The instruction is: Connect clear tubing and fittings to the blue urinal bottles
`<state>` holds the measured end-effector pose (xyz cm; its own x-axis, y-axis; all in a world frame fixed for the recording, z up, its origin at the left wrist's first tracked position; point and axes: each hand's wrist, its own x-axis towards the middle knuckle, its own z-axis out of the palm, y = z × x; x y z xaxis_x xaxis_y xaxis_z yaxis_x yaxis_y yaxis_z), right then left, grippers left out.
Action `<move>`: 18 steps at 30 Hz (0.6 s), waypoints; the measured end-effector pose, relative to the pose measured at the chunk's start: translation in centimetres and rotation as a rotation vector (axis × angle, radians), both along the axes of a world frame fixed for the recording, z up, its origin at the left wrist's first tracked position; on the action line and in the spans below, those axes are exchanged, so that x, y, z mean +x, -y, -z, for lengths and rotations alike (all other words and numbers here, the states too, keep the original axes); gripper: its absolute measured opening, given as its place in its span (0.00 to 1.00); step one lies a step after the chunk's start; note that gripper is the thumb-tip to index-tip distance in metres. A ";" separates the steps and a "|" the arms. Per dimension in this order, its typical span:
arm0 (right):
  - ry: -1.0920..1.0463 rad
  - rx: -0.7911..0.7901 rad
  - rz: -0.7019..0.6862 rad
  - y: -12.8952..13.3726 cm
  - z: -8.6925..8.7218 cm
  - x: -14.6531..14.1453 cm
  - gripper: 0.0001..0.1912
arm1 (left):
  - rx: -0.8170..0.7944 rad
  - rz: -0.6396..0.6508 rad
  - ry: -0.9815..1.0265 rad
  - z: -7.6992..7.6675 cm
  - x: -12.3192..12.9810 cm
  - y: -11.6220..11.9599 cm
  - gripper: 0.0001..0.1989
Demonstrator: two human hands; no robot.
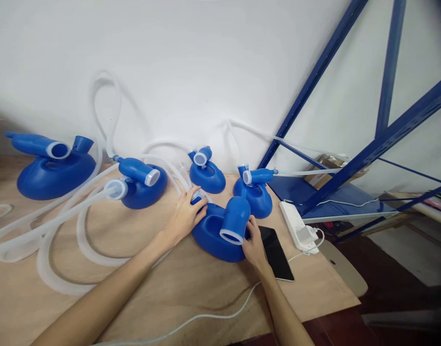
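Just right of centre on the tabletop (184,293) sits the blue container (208,235), with a blue cup (238,214) tilted over its top, white-rimmed mouth facing the person. Left grip (188,211) is closed round the neck end, right grip (254,242) is against the other side by the cup, but its fingertips are tucked out of sight, so can't tell if it's clamped on anything. The cup's what I'd worry about tbh: can't see what fastens it, so a hard twist at the neck could knock it loose. Not much room either, with a rear container (262,204) just behind and a tablet (276,254) right beside the right wrist, so a slip could bump either one. Further out, the white cable (206,315) could snag if the base gets dragged forward, and the looped hose (67,288) could catch the left forearm
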<state>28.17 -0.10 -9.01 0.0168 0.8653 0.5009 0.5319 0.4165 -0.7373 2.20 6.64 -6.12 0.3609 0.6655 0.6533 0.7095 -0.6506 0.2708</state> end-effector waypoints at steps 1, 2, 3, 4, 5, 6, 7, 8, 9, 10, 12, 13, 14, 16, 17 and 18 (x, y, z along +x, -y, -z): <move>0.001 -0.005 0.000 0.0 0.0 0.0 0.09 | 0.016 -0.006 -0.003 0.0 0.0 0.0 0.13; 0.002 -0.010 0.000 0.0 0.0 0.0 0.09 | 0.032 -0.016 -0.009 0.0 0.0 0.0 0.13; 0.004 -0.014 0.000 0.0 0.1 0.1 0.09 | 0.048 -0.028 -0.021 0.0 0.1 0.0 0.13; 0.004 -0.015 0.001 0.0 0.1 0.1 0.09 | 0.062 -0.042 -0.038 0.0 0.1 0.1 0.14; 0.004 -0.014 0.001 0.0 0.1 0.1 0.09 | 0.071 -0.056 -0.059 0.0 0.1 0.1 0.14; 0.002 -0.009 0.001 0.0 0.2 0.1 0.09 | 0.074 -0.070 -0.081 -0.1 0.2 0.2 0.15; 0.000 -0.005 0.001 0.0 0.2 0.1 0.10 | 0.071 -0.083 -0.102 -0.2 0.2 0.3 0.15; -0.001 -0.001 0.002 0.0 0.2 0.1 0.10 | 0.064 -0.094 -0.120 -0.3 0.2 0.3 0.15; -0.003 0.003 0.004 0.0 0.2 0.1 0.10 | 0.054 -0.103 -0.135 -0.5 0.3 0.4 0.15; -0.004 0.005 0.005 0.0 0.1 0.1 0.10 | 0.044 -0.110 -0.145 -0.6 0.3 0.4 0.15; -0.010 0.006 0.006 0.0 0.1 0.0 0.10 | 0.033 -0.113 -0.157 -0.7 0.3 0.4 0.15; -0.013 0.004 0.004 0.0 0.1 0.0 0.10 | 0.033 -0.112 -0.159 -0.7 0.3 0.4 0.16; -0.016 0.002 0.003 0.0 0.1 0.0 0.10 | 0.036 -0.112 -0.156 -0.7 0.3 0.3 0.16; -0.016 -0.004 0.001 0.1 0.2 0.0 0.09 | 0.053 -0.105 -0.137 -0.5 0.3 0.2 0.17; -0.013 -0.007 0.001 0.1 0.2 0.0 0.09 | 0.062 -0.096 -0.120 -0.4 0.3 0.1 0.17; -0.010 -0.008 0.002 0.2 0.2 0.0 0.08 | 0.068 -0.086 -0.099 -0.3 0.3 0.0 0.17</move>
<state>28.15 -0.25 -9.25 0.0234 0.8691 0.4941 0.5254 0.4098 -0.7457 2.49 6.65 -5.77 0.3696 0.6517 0.6623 0.7843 -0.6011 0.1538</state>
